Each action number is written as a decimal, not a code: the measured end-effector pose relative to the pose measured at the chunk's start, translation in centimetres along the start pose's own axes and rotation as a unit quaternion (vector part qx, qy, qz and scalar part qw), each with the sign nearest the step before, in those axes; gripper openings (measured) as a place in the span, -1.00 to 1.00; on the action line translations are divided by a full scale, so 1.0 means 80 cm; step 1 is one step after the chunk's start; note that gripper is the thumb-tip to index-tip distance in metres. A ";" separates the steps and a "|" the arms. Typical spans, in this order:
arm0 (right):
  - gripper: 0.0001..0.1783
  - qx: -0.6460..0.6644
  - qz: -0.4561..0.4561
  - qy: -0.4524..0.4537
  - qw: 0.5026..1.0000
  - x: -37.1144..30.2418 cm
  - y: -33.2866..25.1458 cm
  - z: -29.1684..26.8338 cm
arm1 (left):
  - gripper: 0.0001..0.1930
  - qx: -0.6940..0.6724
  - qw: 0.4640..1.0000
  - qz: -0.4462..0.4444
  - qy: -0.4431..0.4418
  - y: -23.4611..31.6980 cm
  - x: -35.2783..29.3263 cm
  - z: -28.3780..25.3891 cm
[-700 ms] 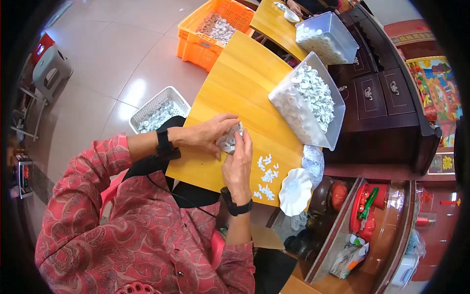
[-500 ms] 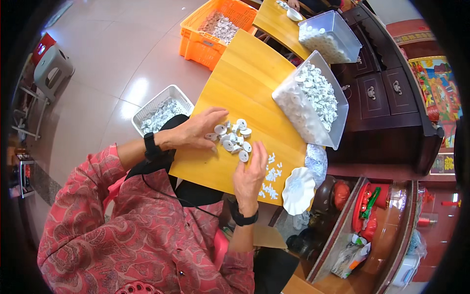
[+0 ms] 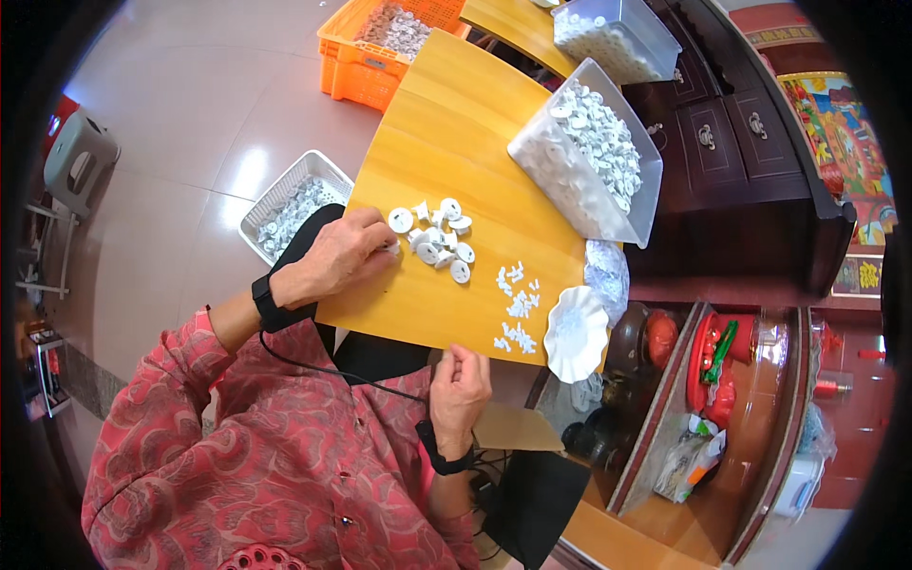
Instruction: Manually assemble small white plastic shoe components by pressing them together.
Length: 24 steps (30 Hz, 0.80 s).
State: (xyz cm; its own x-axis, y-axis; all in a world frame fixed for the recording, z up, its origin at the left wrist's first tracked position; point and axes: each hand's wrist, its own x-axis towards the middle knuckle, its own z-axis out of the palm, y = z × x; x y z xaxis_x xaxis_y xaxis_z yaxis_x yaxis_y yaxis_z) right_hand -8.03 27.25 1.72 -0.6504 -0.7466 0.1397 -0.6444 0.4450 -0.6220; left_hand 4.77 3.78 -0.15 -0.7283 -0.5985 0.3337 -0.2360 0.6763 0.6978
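A loose pile of small white plastic pieces with round disc heads lies on the yellow wooden table. At the pile's left side, my left hand is closed, its fingertips pinching one white disc-headed piece. My right hand is at the table's near edge, its fingers curled together; whatever is in them, if anything, cannot be made out. Between the pile and a white scalloped dish are several tiny white plastic bits in small clusters. The dish holds more small whitish bits.
A clear bin of white pieces stands at the table's right side, with another clear bin behind it. On the floor are a white basket and an orange crate, both holding pieces. A dark cabinet borders the right.
My left hand has gone from spread beside the pile to pinching a piece. My right hand has drawn back from the pile to the near edge, fingers curled. The whole view has shifted slightly.
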 end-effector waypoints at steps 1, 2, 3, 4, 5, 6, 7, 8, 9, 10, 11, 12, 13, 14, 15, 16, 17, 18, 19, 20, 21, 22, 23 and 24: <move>-0.85 -0.023 0.014 0.035 0.999 -0.001 0.007 -0.003 | -0.83 0.001 1.000 0.012 0.016 -0.001 -0.003 0.000; -0.85 -0.045 0.027 0.070 0.996 -0.002 0.015 -0.006 | -0.83 0.000 1.000 0.013 0.014 0.000 -0.007 0.000; -0.79 -0.058 0.051 0.068 0.995 -0.003 0.025 -0.010 | -0.82 -0.019 1.000 0.000 0.016 0.001 -0.009 0.000; -0.79 -0.059 0.053 0.069 0.994 -0.002 0.032 -0.011 | -0.82 -0.038 0.999 -0.012 0.019 0.004 -0.011 -0.001; -0.75 -0.092 0.060 0.089 0.990 -0.001 0.037 -0.011 | -0.82 -0.038 0.999 -0.011 0.018 0.010 -0.013 -0.006; -0.70 -0.125 0.068 0.109 0.984 0.000 0.043 -0.012 | -0.82 -0.086 0.995 -0.047 0.005 0.019 -0.014 -0.012; -0.61 -0.149 0.066 0.108 0.981 0.001 0.046 -0.014 | -0.82 -0.133 0.988 -0.083 -0.007 0.026 -0.017 -0.014; -0.61 -0.150 0.068 0.108 0.980 0.001 0.048 -0.015 | -0.82 -0.134 0.988 -0.083 -0.008 0.029 -0.022 -0.012; -0.58 -0.215 0.022 0.110 0.970 0.006 0.043 -0.016 | -0.83 -0.273 0.950 -0.150 -0.018 0.033 -0.029 -0.011; -0.56 -0.279 -0.025 0.111 0.954 0.009 0.039 -0.017 | -0.83 -0.405 0.889 -0.213 -0.026 0.036 -0.035 -0.010; -0.56 -0.278 -0.024 0.110 0.954 0.010 0.038 -0.016 | -0.83 -0.404 0.889 -0.214 -0.026 0.040 -0.039 -0.011; -0.55 -0.236 -0.038 0.087 0.967 0.010 0.037 -0.016 | -0.84 -0.477 0.847 -0.231 -0.042 0.046 -0.042 -0.014; -0.54 -0.194 -0.052 0.062 0.978 0.010 0.037 -0.015 | -0.84 -0.547 0.798 -0.245 -0.058 0.052 -0.045 -0.017; -0.54 -0.194 -0.051 0.062 0.978 0.011 0.039 -0.013 | -0.84 -0.548 0.797 -0.247 -0.059 0.058 -0.049 -0.016; -0.54 -0.195 -0.059 0.092 0.975 0.013 0.042 -0.010 | -0.84 -0.578 0.767 -0.272 -0.059 0.065 -0.052 -0.016; -0.55 -0.195 -0.066 0.122 0.971 0.013 0.045 -0.007 | -0.83 -0.606 0.735 -0.297 -0.058 0.069 -0.055 -0.015; -0.55 -0.196 -0.065 0.121 0.971 0.013 0.047 -0.006 | -0.85 -0.626 0.718 -0.299 -0.058 0.066 -0.060 -0.009; -0.55 -0.172 -0.053 0.130 0.975 0.013 0.050 -0.006 | -0.85 -0.626 0.717 -0.300 -0.059 0.065 -0.064 -0.006; -0.55 -0.148 -0.041 0.138 0.978 0.012 0.051 -0.005 | -0.87 -0.647 0.702 -0.292 -0.061 0.064 -0.068 -0.003; -0.55 -0.149 -0.041 0.137 0.978 0.011 0.050 -0.004 | -0.89 -0.667 0.686 -0.284 -0.063 0.064 -0.071 -0.001; -0.56 -0.148 -0.039 0.135 0.979 0.009 0.048 -0.004 | -0.89 -0.667 0.685 -0.285 -0.063 0.063 -0.073 0.001; -0.57 -0.147 -0.038 0.133 0.979 0.007 0.046 -0.004 | -0.89 -0.674 0.681 -0.277 -0.074 0.063 -0.075 0.003; -0.57 -0.147 -0.038 0.132 0.980 0.006 0.045 -0.003 | -0.89 -0.679 0.677 -0.270 -0.086 0.063 -0.077 0.003; -0.58 -0.157 -0.046 0.125 0.979 0.005 0.043 -0.003 | -0.89 -0.680 0.676 -0.270 -0.086 0.062 -0.078 0.004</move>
State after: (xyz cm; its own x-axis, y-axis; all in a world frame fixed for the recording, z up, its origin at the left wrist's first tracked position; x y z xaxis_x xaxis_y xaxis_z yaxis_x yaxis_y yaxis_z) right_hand -10.56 28.58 -0.18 -0.6364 -0.6643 0.3921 -0.7713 0.5407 -0.3359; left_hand 7.97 11.04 1.04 -0.8636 -0.4630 -0.1995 0.2278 -0.7114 0.6648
